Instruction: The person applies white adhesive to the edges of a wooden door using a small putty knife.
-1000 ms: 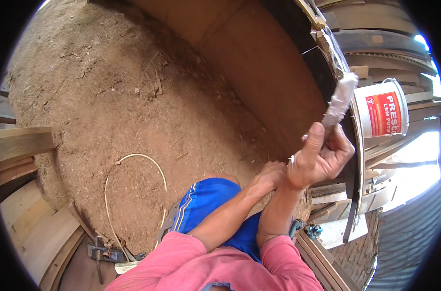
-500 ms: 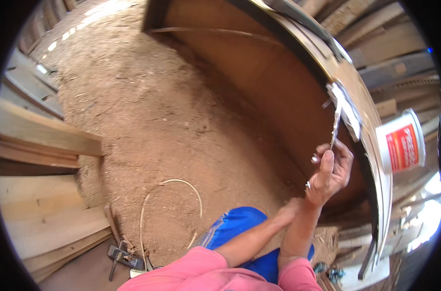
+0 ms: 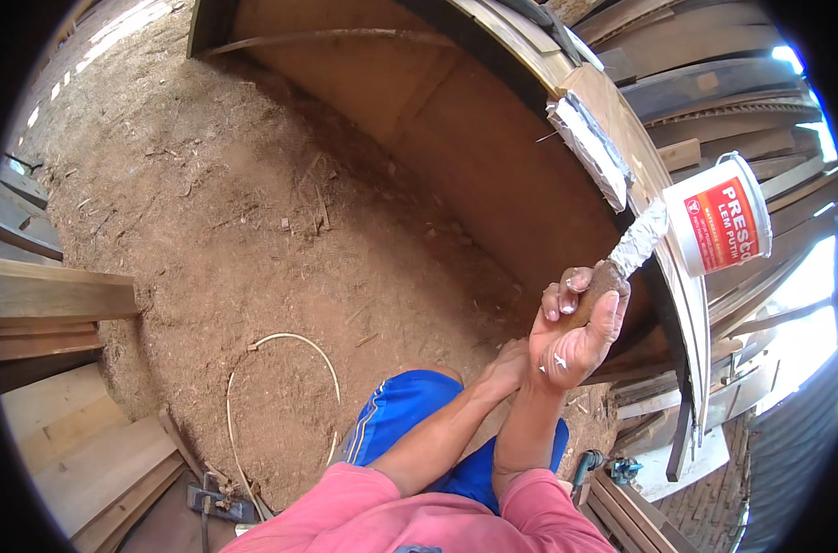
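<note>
My right hand (image 3: 580, 332) is closed around the brown handle of a flat spreader (image 3: 640, 241), palm turned up. Thick white paste coats the spreader's blade, which points up and right at the white bucket (image 3: 721, 217) with a red label. White smears mark my fingers and palm. Beyond the blade, a white-smeared flat piece (image 3: 589, 147) lies along the edge of the curved wooden bench (image 3: 621, 111). My left hand (image 3: 506, 367) rests beside my right wrist, above my knees; its fingers are mostly hidden.
Under the bench top is a brown panel (image 3: 419, 101). Stacked boards (image 3: 87, 461) and a dark hand plane (image 3: 221, 502) are at the left. A thin pale hoop (image 3: 285, 336) lies on the sawdust-covered ground (image 3: 225, 221). More planks (image 3: 732, 92) stand behind the bucket.
My right hand has rolled palm-up, bringing the spreader's handle and coated blade into sight. The blade has moved from the white-smeared piece toward the bucket. The whole view has shifted.
</note>
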`<state>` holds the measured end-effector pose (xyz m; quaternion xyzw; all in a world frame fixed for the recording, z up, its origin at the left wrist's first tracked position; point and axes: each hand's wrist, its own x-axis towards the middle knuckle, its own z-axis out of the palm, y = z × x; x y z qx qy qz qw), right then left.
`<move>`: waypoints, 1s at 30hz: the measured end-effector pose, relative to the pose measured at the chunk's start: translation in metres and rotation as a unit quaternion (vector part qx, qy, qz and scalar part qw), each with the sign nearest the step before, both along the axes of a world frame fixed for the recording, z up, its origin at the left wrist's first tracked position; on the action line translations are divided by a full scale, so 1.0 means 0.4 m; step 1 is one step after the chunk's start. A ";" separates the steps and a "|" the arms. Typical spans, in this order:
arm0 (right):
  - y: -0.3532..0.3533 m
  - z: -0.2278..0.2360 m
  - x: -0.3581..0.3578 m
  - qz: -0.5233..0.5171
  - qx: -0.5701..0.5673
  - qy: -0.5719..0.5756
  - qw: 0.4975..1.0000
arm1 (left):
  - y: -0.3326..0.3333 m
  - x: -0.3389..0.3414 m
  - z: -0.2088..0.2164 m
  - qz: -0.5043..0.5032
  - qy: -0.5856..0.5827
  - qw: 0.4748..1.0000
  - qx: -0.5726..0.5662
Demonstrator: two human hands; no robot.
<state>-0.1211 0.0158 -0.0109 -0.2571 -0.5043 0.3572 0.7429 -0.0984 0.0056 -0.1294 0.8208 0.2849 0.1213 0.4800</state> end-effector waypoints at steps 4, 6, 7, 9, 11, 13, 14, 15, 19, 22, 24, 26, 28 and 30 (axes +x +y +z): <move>0.043 0.010 -0.060 0.004 0.023 -0.103 0.994 | 0.000 -0.012 -0.002 0.000 -0.002 1.000 -0.004; 0.075 0.028 -0.064 0.025 -0.030 -0.133 0.990 | -0.003 -0.006 0.004 -0.007 -0.006 1.000 -0.002; 0.093 0.026 -0.066 0.048 -0.028 -0.119 0.991 | 0.000 -0.005 0.005 -0.008 -0.007 1.000 -0.001; 0.109 0.027 -0.077 0.079 -0.060 -0.135 0.986 | -0.004 -0.008 0.008 -0.009 -0.007 1.000 -0.001; 0.107 0.025 -0.074 0.106 -0.071 -0.165 0.978 | -0.004 -0.011 0.012 -0.009 -0.010 1.000 0.001; 0.083 0.027 -0.074 0.090 -0.046 -0.125 0.987 | -0.022 -0.017 0.014 -0.013 -0.018 1.000 -0.009; 0.073 0.029 -0.072 0.080 -0.034 -0.106 0.990 | -0.020 -0.015 0.017 -0.013 -0.025 1.000 -0.008; 0.083 0.037 -0.054 0.073 -0.049 -0.080 0.993 | -0.009 -0.012 0.020 -0.010 -0.032 0.999 -0.004; 0.033 0.023 0.042 -0.005 -0.006 -0.091 0.996 | 0.006 -0.003 0.032 -0.013 -0.063 0.998 -0.024; -0.001 0.019 0.090 -0.110 0.035 -0.235 0.965 | 0.003 0.020 0.031 0.038 -0.100 0.994 -0.007; -0.001 0.031 0.106 -0.237 0.036 -0.390 0.889 | -0.002 0.040 0.024 0.052 -0.115 0.992 0.001; 0.018 0.057 0.102 -0.285 0.064 -0.428 0.855 | 0.001 0.056 0.016 0.038 -0.119 0.992 0.001; 0.048 0.082 0.089 -0.339 0.081 -0.456 0.819 | 0.003 0.072 -0.004 0.033 -0.112 0.993 0.005; 0.059 0.107 0.116 -0.357 0.071 -0.452 0.814 | 0.007 0.075 -0.007 0.031 -0.107 0.994 0.009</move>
